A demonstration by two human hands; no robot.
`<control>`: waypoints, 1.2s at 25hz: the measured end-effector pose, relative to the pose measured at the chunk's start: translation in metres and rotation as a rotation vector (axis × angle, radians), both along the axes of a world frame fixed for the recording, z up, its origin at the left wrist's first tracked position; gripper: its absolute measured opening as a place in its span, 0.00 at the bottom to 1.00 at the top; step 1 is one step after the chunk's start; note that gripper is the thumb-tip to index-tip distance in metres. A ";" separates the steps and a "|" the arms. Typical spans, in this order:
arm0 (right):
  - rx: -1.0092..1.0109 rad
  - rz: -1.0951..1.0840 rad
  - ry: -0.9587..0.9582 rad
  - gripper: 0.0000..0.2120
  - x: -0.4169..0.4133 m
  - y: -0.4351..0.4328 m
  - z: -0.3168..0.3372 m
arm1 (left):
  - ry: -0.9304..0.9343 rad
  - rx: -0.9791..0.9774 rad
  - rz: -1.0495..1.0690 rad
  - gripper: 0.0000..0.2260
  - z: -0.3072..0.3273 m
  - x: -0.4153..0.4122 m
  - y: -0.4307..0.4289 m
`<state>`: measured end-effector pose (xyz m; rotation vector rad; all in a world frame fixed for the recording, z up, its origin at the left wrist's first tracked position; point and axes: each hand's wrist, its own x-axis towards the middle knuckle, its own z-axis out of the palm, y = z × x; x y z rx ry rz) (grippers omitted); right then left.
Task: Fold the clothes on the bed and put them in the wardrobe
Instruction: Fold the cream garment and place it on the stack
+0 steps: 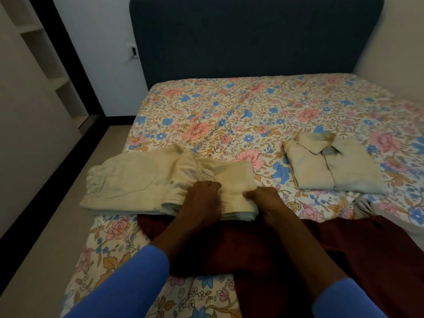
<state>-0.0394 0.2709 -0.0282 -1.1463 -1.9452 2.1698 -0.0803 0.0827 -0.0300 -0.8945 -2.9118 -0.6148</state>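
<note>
Clothes lie on the floral-sheeted bed (229, 106): an unfolded maroon garment (263, 249) at its near edge, half-folded cream cotton trousers (128, 182) left, a folded cream collared shirt (330, 166) right. The left hand (203, 193) and right hand (263, 198) clutch the trousers; stowing remains.

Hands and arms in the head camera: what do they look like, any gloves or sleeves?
The left hand and right hand are bare, no gloves, rings or watch visible. The left sleeve and right sleeve are plain blue, ending partway up the forearms.
</note>
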 end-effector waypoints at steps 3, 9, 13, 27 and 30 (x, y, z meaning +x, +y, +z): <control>-0.147 -0.062 0.043 0.34 -0.010 0.004 -0.007 | 0.154 -0.203 -0.047 0.28 -0.001 0.009 -0.004; -0.151 -0.173 0.084 0.15 -0.018 0.007 0.012 | 0.003 -0.472 0.092 0.53 0.000 0.008 -0.019; -0.136 -0.330 0.220 0.14 0.004 0.047 0.069 | 0.152 -0.206 -0.022 0.50 0.012 0.037 0.012; 0.315 0.219 0.477 0.10 -0.034 -0.099 0.121 | -0.851 1.341 0.377 0.20 0.043 -0.013 -0.088; 0.397 0.336 0.406 0.08 -0.083 -0.192 0.108 | -0.885 1.477 0.449 0.22 0.028 -0.019 -0.145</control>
